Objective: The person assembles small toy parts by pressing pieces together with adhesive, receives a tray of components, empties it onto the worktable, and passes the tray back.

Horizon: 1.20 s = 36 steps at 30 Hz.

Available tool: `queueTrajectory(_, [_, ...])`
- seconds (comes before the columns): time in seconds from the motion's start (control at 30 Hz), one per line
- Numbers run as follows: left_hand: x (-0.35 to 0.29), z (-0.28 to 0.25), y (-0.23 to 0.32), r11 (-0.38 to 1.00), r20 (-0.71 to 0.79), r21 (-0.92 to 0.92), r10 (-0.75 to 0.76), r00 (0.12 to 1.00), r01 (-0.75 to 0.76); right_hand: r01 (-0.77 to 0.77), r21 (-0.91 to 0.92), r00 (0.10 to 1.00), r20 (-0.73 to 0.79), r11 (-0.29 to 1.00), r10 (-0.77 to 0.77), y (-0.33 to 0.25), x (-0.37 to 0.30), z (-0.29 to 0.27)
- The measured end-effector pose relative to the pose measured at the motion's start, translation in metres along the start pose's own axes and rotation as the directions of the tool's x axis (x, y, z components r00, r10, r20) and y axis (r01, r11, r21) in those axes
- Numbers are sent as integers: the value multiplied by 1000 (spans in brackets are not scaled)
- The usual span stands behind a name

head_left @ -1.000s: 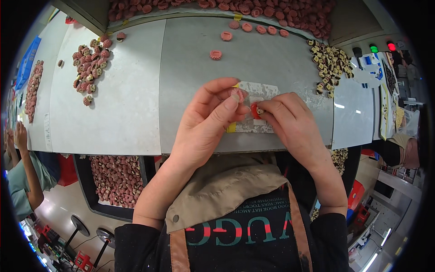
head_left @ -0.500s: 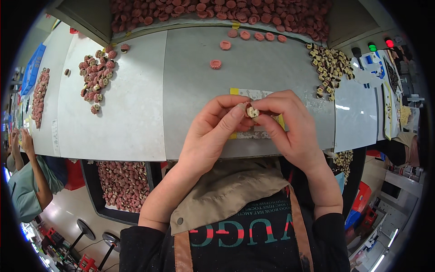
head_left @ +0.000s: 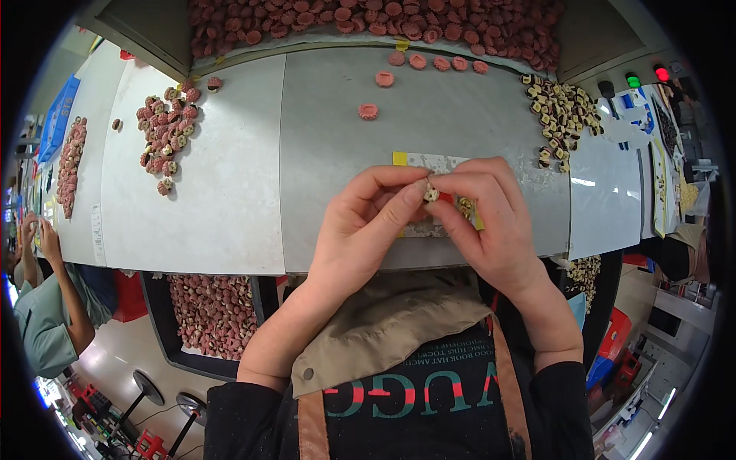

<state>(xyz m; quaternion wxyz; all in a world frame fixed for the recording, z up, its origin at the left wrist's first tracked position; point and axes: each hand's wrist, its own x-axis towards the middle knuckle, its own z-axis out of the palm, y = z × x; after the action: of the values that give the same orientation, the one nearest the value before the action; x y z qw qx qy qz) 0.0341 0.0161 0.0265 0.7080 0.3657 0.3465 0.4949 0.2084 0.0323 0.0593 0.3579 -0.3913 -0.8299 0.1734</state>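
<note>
Between my fingertips, over the middle of the table, is a small cream-and-dark piece (head_left: 432, 195). Thumb and fingers of my left hand (head_left: 356, 222) pinch it from one side, and my right hand (head_left: 494, 222) is closed on its other side. Most of the piece is covered by the fingers. Beneath the hands lies a pale plate (head_left: 420, 160) with yellow tape at its edges, partly hidden. Beyond them sits a pink scalloped cup (head_left: 368, 112), with several more behind it. At the right is a pile of cream-and-dark pieces (head_left: 560, 115).
Joined pink-and-cream pieces (head_left: 165, 130) are heaped on the table's left side. Pink cups (head_left: 429, 17) fill a raised tray at the back. Below the front edge stands a black bin (head_left: 201, 364) of joined pieces. Another person's hands (head_left: 47, 238) work at far left.
The small piece has turned between my fingers, and less of its cream face shows. My hands have shifted slightly; both keep their pinch.
</note>
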Motion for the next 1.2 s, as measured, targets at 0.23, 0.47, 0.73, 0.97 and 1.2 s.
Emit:
queueTrajectory(0.23, [0,10,-6,999,-41,5,43,998,-43,69,53,996,61,996,-72,11,5,2])
queueTrajectory(0.47, [-1,22,-25,943,-3,254,224,975,-216,32,-2,999,31,999,-32,24,-7,1])
queueTrajectory(0.73, [6,34,-24,953,-54,263,172,984,-152,60,-134,997,48,989,-54,26,-7,-15])
queueTrajectory(0.97, [45,-44,41,-154,210,976,494,844,-153,-350,-245,930,-204,904,305,80,-43,-96])
queueTrajectory(1.2, [68,-29,49,-92,334,939,483,810,-332,-452,-251,889,-203,856,410,84,-59,-108])
